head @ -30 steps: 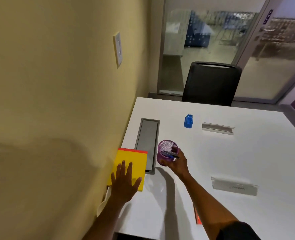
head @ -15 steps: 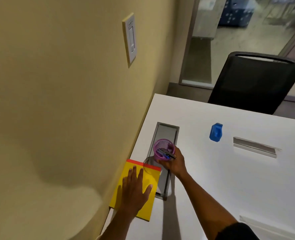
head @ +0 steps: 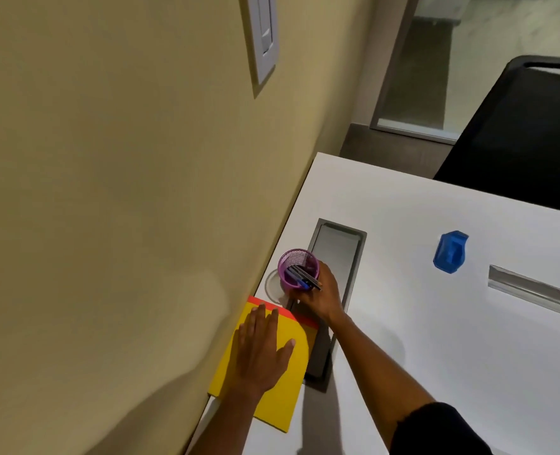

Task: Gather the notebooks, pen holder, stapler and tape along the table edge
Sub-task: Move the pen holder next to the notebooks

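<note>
Yellow notebook, one, under flat left hand; right hand grips one pen holder.

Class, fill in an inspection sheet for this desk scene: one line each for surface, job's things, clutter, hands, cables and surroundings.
Surface: white table against a yellow wall, with a grey recessed hatch.
Job's things: yellow notebook at the wall-side edge; purple mesh pen holder with pens just beyond it; blue item, tape or stapler, farther out.
Clutter: a clear strip near the right edge.
Hands: left hand flat on the notebook; right hand grips the pen holder.
Cables: nothing seen.
Surroundings: wall switch, black chair, glass partition.
</note>
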Tool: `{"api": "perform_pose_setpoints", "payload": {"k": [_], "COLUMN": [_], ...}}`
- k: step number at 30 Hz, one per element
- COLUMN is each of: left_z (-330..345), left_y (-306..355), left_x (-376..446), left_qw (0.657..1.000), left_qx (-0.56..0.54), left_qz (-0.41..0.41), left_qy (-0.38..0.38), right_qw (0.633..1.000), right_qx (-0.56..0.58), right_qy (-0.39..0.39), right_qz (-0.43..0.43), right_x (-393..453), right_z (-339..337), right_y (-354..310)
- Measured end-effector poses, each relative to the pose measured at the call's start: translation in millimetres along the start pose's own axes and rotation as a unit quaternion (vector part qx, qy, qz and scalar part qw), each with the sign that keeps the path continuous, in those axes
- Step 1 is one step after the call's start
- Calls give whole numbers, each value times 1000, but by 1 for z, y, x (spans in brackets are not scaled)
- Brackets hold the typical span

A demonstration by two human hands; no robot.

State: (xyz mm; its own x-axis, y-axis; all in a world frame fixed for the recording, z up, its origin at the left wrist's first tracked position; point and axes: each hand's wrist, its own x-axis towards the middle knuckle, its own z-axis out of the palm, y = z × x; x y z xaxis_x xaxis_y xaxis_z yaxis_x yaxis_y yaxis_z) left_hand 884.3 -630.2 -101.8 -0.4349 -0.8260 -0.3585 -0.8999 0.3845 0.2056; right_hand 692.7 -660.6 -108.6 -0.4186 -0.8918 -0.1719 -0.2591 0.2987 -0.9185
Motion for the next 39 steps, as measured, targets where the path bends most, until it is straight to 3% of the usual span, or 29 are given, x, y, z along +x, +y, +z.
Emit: {"api": "perform_pose_setpoints", "payload": {"k": [17,22,39], "left_z": [-6,-10,-41], "left_y": [-13,-11,12], "left_x": [0,-3,-76], "left_qw": [1000,999,995], "left_qx": [-27,-32,-16], "left_qz": [-3,2,103], "left_qy": [8,7,10], "right_qw": [999,996,982], "right_qx": [-29,-69,-138], "right_qy": [-35,-29,78], "right_qz": [-28,56,99], "right_x": [16,5,-140], "right_z": [39,27,-38], "right_y": [-15,-13,-20]}}
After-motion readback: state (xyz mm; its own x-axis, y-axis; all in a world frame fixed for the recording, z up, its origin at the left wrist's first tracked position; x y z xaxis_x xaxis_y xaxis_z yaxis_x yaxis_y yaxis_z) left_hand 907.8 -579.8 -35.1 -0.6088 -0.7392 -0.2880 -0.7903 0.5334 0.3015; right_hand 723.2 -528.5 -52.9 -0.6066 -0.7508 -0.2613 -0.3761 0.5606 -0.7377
